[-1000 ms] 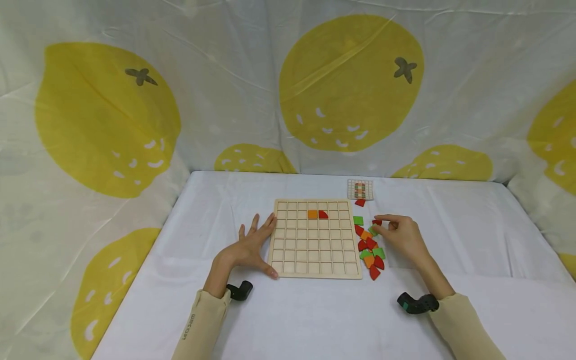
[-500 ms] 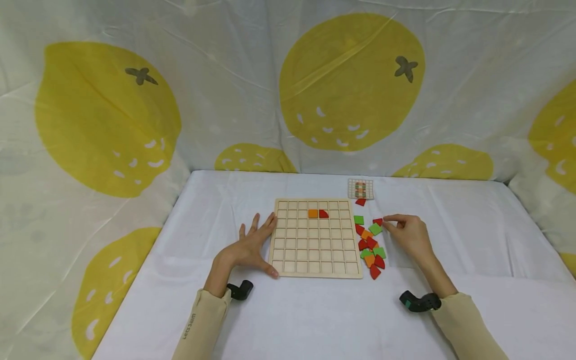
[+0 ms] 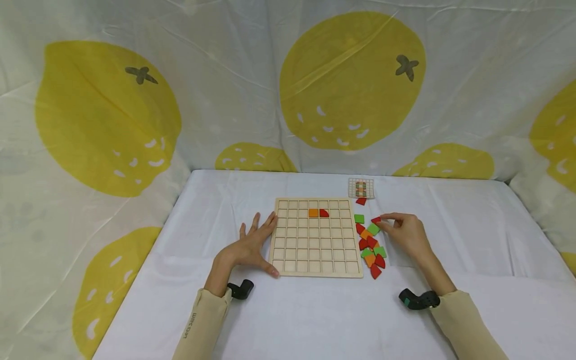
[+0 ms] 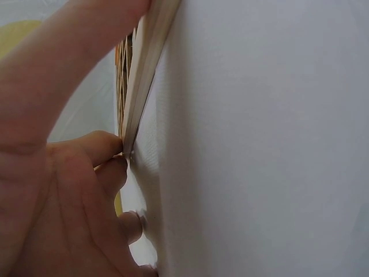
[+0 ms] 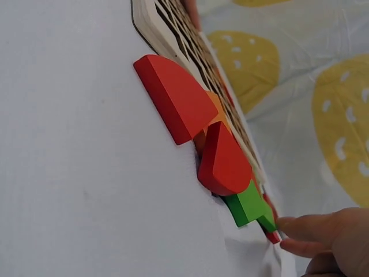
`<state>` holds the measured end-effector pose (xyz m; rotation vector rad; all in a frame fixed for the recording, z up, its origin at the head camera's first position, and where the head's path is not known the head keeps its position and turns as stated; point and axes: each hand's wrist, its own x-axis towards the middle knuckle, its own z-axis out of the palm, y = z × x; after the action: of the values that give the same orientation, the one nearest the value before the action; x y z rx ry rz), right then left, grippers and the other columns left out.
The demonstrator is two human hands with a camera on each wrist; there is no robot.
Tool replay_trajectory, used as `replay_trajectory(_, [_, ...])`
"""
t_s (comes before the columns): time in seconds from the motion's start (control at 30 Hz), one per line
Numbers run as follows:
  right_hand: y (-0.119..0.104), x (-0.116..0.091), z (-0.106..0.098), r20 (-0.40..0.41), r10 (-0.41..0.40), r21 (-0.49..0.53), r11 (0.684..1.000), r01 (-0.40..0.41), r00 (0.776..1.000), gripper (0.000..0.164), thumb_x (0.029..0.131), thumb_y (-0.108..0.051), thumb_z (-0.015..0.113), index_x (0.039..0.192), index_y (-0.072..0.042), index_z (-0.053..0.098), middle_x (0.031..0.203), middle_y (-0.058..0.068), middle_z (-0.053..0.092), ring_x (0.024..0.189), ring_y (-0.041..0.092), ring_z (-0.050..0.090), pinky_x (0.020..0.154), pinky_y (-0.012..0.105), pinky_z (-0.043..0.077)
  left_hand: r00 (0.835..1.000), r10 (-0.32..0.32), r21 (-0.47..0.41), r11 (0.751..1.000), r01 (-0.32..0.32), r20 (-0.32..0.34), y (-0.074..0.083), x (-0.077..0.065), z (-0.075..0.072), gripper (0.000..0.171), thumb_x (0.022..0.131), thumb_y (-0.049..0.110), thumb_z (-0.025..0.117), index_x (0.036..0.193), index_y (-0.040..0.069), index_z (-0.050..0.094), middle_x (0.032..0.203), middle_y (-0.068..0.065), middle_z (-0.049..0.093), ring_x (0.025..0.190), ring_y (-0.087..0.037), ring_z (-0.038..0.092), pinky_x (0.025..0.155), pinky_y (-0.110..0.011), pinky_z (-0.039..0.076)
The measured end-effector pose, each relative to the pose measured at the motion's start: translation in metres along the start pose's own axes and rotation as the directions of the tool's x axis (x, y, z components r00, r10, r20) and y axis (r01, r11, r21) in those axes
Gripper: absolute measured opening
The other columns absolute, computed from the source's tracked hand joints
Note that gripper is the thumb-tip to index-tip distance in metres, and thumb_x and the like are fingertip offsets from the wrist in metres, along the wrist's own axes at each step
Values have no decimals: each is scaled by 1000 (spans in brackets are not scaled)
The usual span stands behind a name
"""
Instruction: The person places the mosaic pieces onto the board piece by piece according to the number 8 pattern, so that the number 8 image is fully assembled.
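Observation:
A square wooden grid board lies on the white cloth, with an orange square tile and a red quarter-circle tile side by side in its upper rows. My left hand has its fingers spread along the board's left side, index fingertip at the edge and thumb at the near left corner. My right hand pinches another red quarter-circle tile between thumb and index fingertips, at the far end of a loose pile. Right below those fingertips is a green square tile.
Several red, green and orange tiles, among them a red quarter-circle, lie in a heap along the board's right side. Behind them sits a small pattern card, with a red tile at its near edge. A lemon-print cloth hangs behind the table.
My right hand drew back right off the green tile, then came slightly left onto the red quarter-circle tile, which has turned and shifted a little. The left hand stays at the board's edge.

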<state>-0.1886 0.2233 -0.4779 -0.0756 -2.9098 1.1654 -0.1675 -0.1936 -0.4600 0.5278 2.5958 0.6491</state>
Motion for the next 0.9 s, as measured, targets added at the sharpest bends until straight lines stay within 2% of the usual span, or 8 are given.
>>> replay_trajectory(0.23, [2, -1, -2, 101, -11, 59, 998, 5, 995, 36, 92, -33, 79, 120, -10, 78, 61, -2, 35, 61, 16, 37, 52, 26, 26, 1000, -12, 2, 1000, 12, 17, 1, 0, -1, 148, 60, 49, 99, 167, 12, 5, 176, 0, -7, 160, -40, -20, 122, -74, -10])
replay_trajectory(0.37, [0, -1, -2, 141, -11, 69, 998, 1, 990, 39, 88, -32, 83, 119, -8, 78, 62, -2, 35, 63, 16, 38, 54, 27, 26, 1000, -17, 12, 1000, 17, 17, 1, 0, -1, 147, 60, 50, 99, 167, 13, 5, 176, 0, -7, 160, -39, -21, 123, -73, -10])
replay_trajectory(0.63, [2, 0, 1, 81, -40, 17, 999, 39, 996, 32, 91, -24, 81, 119, -7, 78, 61, -1, 35, 60, 16, 37, 52, 25, 26, 1000, -14, 19, 1000, 14, 6, 0, 0, -1, 147, 60, 49, 99, 167, 11, 6, 177, -2, -5, 160, -41, -18, 122, -74, -8])
replay_trajectory(0.9, [2, -1, -2, 89, -10, 3, 1000, 9, 996, 41, 88, -26, 83, 123, -5, 75, 61, 0, 36, 60, 19, 37, 51, 26, 26, 1000, -8, 20, 1000, 8, 0, 0, 0, -1, 146, 60, 49, 99, 167, 10, 7, 177, -3, -4, 160, -42, -17, 122, -74, -8])
